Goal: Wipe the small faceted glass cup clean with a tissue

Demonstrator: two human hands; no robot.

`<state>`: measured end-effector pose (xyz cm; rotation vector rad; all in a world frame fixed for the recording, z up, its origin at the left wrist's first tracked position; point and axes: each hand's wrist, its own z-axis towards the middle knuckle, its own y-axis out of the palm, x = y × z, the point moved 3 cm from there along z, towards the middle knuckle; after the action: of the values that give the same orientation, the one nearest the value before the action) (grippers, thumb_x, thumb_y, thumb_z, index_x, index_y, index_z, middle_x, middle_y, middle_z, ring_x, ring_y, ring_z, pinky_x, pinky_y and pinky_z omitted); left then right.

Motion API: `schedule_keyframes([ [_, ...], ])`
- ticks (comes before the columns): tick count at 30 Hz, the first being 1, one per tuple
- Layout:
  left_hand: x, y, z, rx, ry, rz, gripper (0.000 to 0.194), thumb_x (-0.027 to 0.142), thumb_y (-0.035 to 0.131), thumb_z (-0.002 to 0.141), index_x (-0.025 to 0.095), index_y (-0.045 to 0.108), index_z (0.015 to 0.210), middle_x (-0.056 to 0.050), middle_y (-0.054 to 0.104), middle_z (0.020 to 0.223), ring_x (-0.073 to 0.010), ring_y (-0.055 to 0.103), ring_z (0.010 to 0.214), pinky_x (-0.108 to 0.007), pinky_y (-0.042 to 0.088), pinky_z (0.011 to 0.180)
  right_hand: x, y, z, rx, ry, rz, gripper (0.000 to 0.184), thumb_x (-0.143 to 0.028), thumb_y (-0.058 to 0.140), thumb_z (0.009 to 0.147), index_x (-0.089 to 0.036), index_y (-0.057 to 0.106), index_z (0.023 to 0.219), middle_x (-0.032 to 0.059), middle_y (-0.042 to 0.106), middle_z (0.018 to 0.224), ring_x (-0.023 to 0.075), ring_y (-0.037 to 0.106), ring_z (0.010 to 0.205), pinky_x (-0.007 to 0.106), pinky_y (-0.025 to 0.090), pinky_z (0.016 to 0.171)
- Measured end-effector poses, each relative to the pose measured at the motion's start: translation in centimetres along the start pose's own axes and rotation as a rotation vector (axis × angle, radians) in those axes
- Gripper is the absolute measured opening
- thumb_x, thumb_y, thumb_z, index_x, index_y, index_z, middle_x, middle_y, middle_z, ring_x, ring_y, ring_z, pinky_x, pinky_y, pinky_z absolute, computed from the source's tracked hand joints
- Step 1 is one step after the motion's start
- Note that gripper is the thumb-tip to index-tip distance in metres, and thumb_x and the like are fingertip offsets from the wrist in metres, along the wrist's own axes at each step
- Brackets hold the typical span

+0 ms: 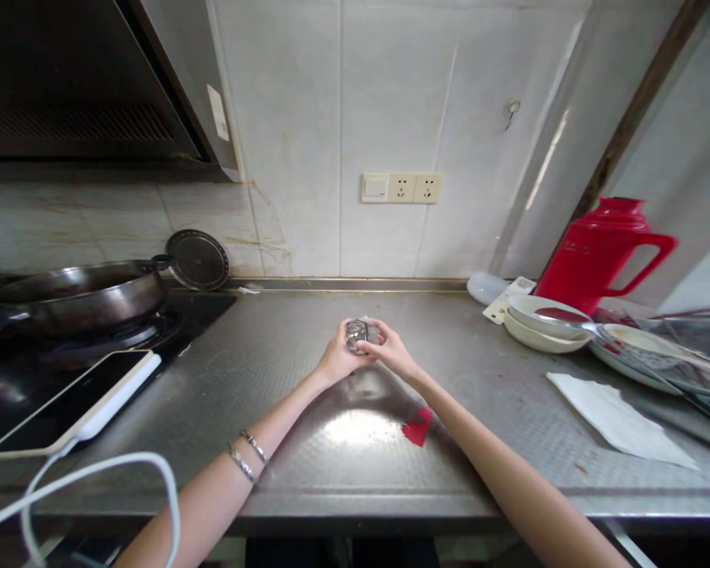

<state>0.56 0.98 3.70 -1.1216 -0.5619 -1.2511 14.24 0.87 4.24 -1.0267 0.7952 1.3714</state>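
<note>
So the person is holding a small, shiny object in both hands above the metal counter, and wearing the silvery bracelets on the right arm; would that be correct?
Not quite: the head view shows the silvery bracelets on the left arm. The left hand and right hand do hold the small, shiny object above the metal counter.

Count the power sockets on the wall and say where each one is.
2: one socket right beside the switch, the other socket at the panel's far right end. The red flask might hide more.
</note>
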Motion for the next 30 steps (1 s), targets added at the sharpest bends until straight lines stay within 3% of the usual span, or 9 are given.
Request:
schedule_keyframes([
  [4,0.3,0.1,-0.1,0.023,0.028,0.065,0.081,0.031,0.082,0.054,0.020,0.038,0.121,-0.009,0.064,0.110,-0.0223,0.063,0.097,-0.035,0.048,0.086,0.2,-0.9,0.6,-0.005,0.059,0.016,0.046,-0.056,0.051,0.080,-0.019,0.065,0.103,0.0070,0.067,0.104,0.0200,0.062,0.091,0.028,0.055,0.065],
  [8,0.3,0.4,-0.3,-0.001,0.060,0.077,0.084,0.032,0.082,0.054,0.020,0.036,0.123,-0.009,0.064,0.111,-0.0220,0.063,0.097,-0.034,0.048,0.086,0.5,-1.5,1.0,0.088,0.027,-0.018,0.048,-0.059,0.053,0.076,-0.015,0.069,0.091,0.0077,0.069,0.090,0.0199,0.062,0.078,0.026,0.052,0.056],
  [12,0.3,0.7,-0.5,-0.014,0.090,0.131,0.086,0.032,0.083,0.053,0.019,0.037,0.124,-0.011,0.061,0.114,-0.0247,0.060,0.103,-0.037,0.046,0.090,0.2,-1.8,0.9,0.213,-0.130,-0.232,0.044,-0.054,0.051,0.080,-0.014,0.070,0.076,0.0064,0.069,0.071,0.0184,0.061,0.066,0.027,0.048,0.059],
  [16,0.4,0.8,-0.6,-0.024,0.074,0.166,0.089,0.031,0.083,0.051,0.018,0.037,0.126,-0.013,0.060,0.117,-0.0269,0.059,0.107,-0.039,0.045,0.091,-0.7,-1.7,0.5,0.217,-0.232,-0.380,0.040,-0.047,0.048,0.085,-0.016,0.071,0.077,0.0053,0.070,0.071,0.0174,0.061,0.064,0.026,0.044,0.060],
  [24,0.6,0.7,-0.8,-0.004,0.094,0.250,0.091,0.031,0.081,0.055,0.020,0.032,0.132,-0.013,0.057,0.123,-0.0269,0.056,0.111,-0.040,0.044,0.093,-1.1,-1.7,0.6,0.123,-0.167,-0.143,0.036,-0.048,0.063,0.076,-0.016,0.072,0.090,0.0080,0.073,0.091,0.0214,0.067,0.081,0.029,0.052,0.073],
  [30,0.7,0.7,-1.0,-0.030,0.070,0.316,0.095,0.034,0.081,0.055,0.023,0.030,0.135,-0.012,0.052,0.130,-0.0295,0.054,0.114,-0.041,0.044,0.094,-1.3,-1.8,0.5,0.164,-0.184,-0.217,0.034,-0.046,0.059,0.079,-0.016,0.074,0.079,0.0069,0.074,0.081,0.0226,0.068,0.075,0.030,0.052,0.068],
])
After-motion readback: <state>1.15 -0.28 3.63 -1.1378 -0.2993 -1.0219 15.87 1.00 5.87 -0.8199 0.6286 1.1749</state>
